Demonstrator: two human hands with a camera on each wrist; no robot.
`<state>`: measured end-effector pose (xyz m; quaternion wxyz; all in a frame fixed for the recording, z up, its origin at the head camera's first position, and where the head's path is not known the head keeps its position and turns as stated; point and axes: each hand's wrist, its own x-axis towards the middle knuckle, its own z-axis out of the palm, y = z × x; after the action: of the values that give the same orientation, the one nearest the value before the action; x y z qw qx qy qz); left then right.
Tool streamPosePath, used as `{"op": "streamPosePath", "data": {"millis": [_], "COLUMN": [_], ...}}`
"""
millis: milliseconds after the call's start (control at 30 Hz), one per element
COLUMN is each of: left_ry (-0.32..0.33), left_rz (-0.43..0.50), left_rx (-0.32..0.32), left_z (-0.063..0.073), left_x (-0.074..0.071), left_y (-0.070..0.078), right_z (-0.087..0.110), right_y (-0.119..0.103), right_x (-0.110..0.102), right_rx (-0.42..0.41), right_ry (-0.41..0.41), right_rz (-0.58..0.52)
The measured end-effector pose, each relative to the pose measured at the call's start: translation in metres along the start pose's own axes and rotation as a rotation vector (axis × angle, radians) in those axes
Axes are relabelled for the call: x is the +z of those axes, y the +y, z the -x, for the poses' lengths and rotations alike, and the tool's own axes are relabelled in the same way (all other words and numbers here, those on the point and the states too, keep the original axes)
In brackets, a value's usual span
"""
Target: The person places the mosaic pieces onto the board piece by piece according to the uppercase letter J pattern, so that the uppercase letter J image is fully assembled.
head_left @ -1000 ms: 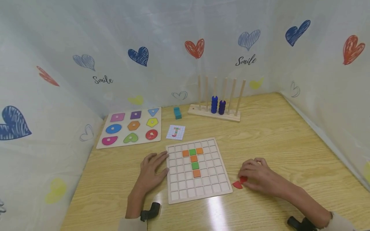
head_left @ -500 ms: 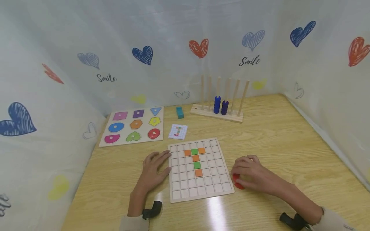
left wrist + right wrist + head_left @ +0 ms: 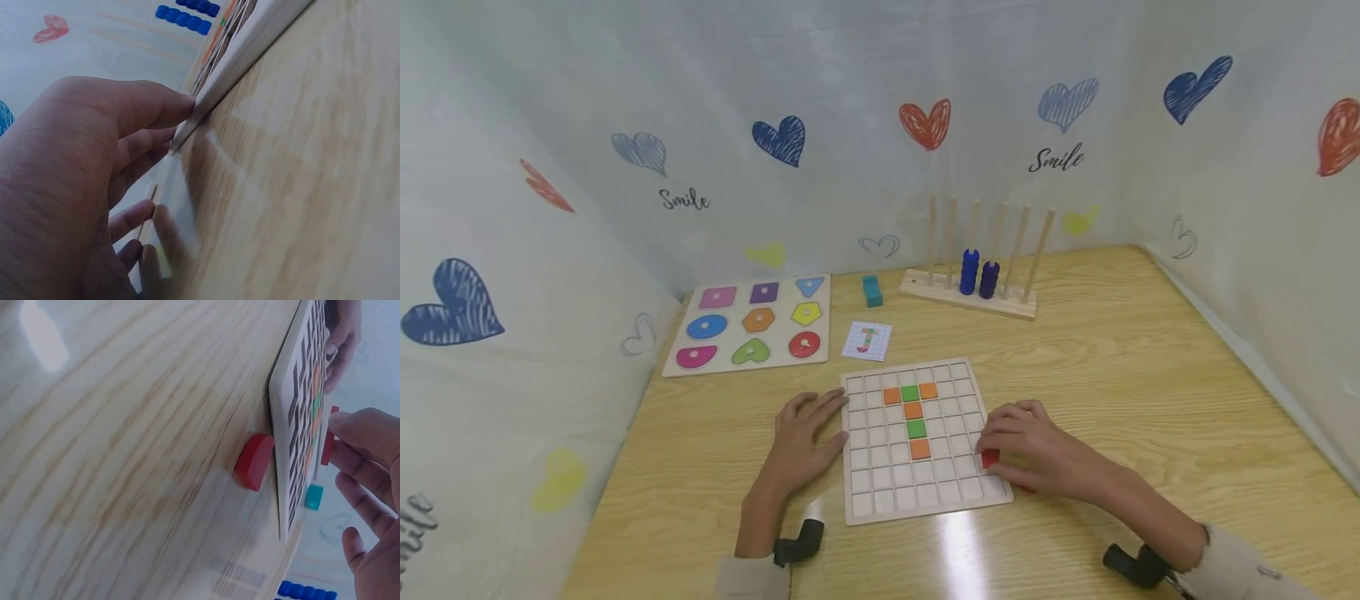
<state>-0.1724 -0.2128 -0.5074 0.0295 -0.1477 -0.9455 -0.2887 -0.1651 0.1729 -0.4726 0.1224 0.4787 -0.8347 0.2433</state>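
A wooden grid board [image 3: 883,501] lies flat, with orange and green square tiles [image 3: 917,428] forming a T in its cells. My left hand [image 3: 801,442] rests at its left side, thumb and index fingertip against the edge; the left wrist view shows this contact up close. Over the board's right edge, my right hand [image 3: 1037,450] pinches a small red piece [image 3: 330,436] between thumb and index finger, other fingers loose. A second red piece [image 3: 254,461], a wedge with a curved side, lies on the table beside the board, mostly hidden by the right hand in the head view.
Behind the board lies a pattern card [image 3: 867,341] with a J of coloured shapes. A shape puzzle [image 3: 782,355] is back left, near a teal block [image 3: 872,292]. A wooden peg rack [image 3: 970,302] with blue and purple beads stands by the curtain [image 3: 842,200].
My right hand has moved left from the table to the board's right edge, lifting one red piece off the table. The left hand stays at the board; the head view has shifted slightly.
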Motion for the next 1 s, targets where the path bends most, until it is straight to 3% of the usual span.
{"op": "streamPosePath", "data": {"millis": [533, 767, 1000], "left_ry": [0.001, 0.019, 0.026], "left_rz": [-0.006, -0.008, 0.0], "left_rx": [0.014, 0.033, 0.038], "left_z": [0.0, -0.001, -0.001], "left_x": [-0.001, 0.001, 0.001], "left_y": [0.001, -0.002, -0.002], "right_z": [-0.027, -0.036, -0.044], "right_y": [-0.008, -0.013, -0.017], "right_x": [0.015, 0.022, 0.03], "right_rx": [-0.06, -0.034, -0.085], "right_ry": [-0.019, -0.059, -0.04], "right_rz": [-0.043, -0.05, -0.026]}}
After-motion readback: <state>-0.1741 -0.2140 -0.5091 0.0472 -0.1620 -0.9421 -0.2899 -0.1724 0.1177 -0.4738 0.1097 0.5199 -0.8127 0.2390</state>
